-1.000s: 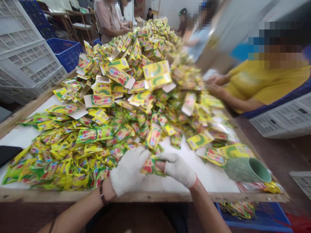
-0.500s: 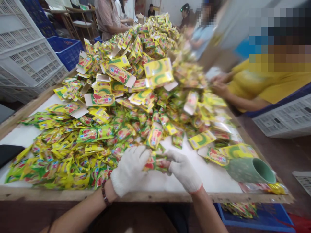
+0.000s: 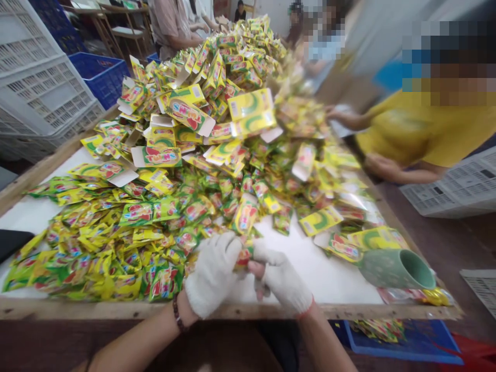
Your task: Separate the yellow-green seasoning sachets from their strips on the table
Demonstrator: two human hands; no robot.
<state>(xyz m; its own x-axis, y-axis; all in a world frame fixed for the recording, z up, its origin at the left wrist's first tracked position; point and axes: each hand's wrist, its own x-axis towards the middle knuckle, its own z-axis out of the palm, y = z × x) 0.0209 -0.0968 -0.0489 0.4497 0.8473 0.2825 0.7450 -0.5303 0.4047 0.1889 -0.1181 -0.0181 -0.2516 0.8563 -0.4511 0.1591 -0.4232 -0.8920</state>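
Observation:
My left hand (image 3: pixel 214 274), in a white knit glove with a bead bracelet at the wrist, is closed on a small printed packet (image 3: pixel 244 256). My right hand (image 3: pixel 282 279), gloved with bare fingertips, pinches the packet's other side. Much of the packet is hidden by fingers. Both hands are just above the white tabletop (image 3: pixel 329 281) near its front edge. Left of them lies a spread of yellow-green packets (image 3: pixel 112 258). An open-ended printed carton (image 3: pixel 245 216) leans just beyond my fingers.
A big heap of packets and cartons (image 3: pixel 251 111) fills the table's middle and back. At right lies a green cup (image 3: pixel 382 268) on its side. A blue crate (image 3: pixel 411 349) holds packets below. White crates (image 3: pixel 46 93) stack at left. A person in yellow (image 3: pixel 418 129) is at right.
My hands have drawn closer together, and less of the printed packet shows between them. The person in yellow has moved their hands apart. The view has shifted slightly.

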